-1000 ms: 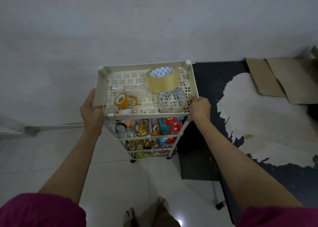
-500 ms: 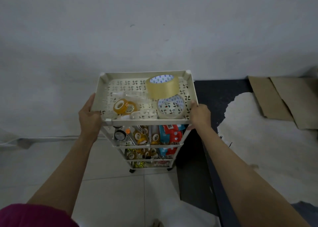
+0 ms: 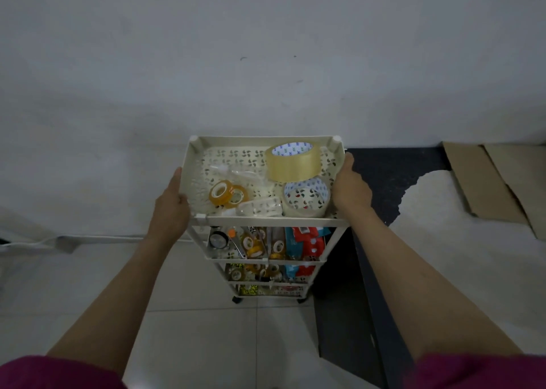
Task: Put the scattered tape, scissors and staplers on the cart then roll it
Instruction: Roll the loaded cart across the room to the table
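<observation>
A cream tiered cart (image 3: pixel 260 139) on black wheels stands against the grey wall. Its top tray holds a big tan tape roll (image 3: pixel 292 164), a clear wide roll (image 3: pixel 305 198), two small amber rolls (image 3: pixel 226 193) and clear dispensers (image 3: pixel 260 208). Lower tiers hold small tape rolls, scissors and red and blue packets (image 3: pixel 305 242). My left hand (image 3: pixel 172 204) grips the tray's left rim, thumb up along the side. My right hand (image 3: pixel 348 186) grips the right rim.
A black table (image 3: pixel 393 167) with a white worn patch stands right of the cart, touching or nearly touching it. Flattened cardboard (image 3: pixel 487 182) lies on its far right. A white cable (image 3: pixel 97 238) runs along the wall base at left. White floor tiles lie below.
The cart has rolled forward toward the wall, both hands still on the top tray. My view has tilted up; my feet have left the frame.
</observation>
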